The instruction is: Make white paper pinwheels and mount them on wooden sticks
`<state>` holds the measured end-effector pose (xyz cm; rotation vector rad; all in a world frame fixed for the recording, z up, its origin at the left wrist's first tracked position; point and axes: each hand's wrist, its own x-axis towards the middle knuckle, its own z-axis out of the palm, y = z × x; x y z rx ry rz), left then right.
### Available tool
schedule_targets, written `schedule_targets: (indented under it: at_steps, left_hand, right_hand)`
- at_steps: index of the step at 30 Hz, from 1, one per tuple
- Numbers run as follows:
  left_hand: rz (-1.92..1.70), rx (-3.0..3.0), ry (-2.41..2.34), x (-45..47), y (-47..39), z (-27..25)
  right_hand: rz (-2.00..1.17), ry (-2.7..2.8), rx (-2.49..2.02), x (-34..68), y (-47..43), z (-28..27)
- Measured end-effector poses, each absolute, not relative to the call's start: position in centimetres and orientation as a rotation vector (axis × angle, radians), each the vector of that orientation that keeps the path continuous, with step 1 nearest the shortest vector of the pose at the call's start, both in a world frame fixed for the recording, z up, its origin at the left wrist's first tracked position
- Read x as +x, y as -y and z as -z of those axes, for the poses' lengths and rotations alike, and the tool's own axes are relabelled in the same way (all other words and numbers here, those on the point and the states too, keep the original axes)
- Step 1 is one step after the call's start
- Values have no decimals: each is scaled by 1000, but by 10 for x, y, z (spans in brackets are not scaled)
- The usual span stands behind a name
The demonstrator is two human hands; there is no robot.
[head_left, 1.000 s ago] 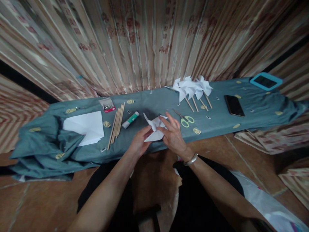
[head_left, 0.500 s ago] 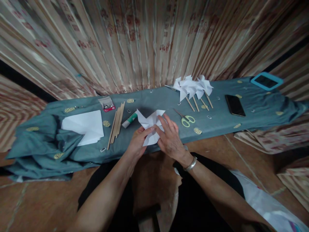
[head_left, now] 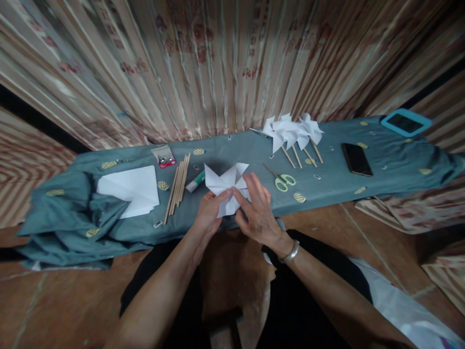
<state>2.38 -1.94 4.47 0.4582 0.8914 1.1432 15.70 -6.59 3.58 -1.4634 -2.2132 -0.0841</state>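
Note:
A white paper pinwheel (head_left: 223, 182), its blades folded toward the middle, is held up near the front edge of the cloth-covered surface. My left hand (head_left: 209, 211) is closed on its lower left side, with the thumb pressed at the centre; the fingers beneath are hidden. My right hand (head_left: 256, 208) touches the centre with its index fingertip, while its other fingers are stretched out and spread at the right blade. Just left of the pinwheel lies a glue stick (head_left: 196, 181), partly covered. Green-handled scissors (head_left: 284, 182) lie to the right of my right hand.
Wooden sticks (head_left: 178, 186), a small box of metal pins (head_left: 166, 157) and a stack of white paper (head_left: 140, 186) lie left. Several finished pinwheels on sticks (head_left: 290, 131) lie back right, before a phone (head_left: 356, 159) and a blue-framed device (head_left: 406, 122). A curtain (head_left: 218, 63) hangs behind.
My right hand's fingers have lifted and spread away from the right blade, leaving the index fingertip at the centre. My left hand keeps its hold. The view has shifted slightly.

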Motion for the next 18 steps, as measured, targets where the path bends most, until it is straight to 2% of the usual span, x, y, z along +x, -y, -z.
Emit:
schedule_targets:
  at_steps: [18]
  left_hand:
    - [-1115, 452, -879, 32, 20, -40]
  right_hand:
    - [78, 2241, -1471, 160, 70, -38]
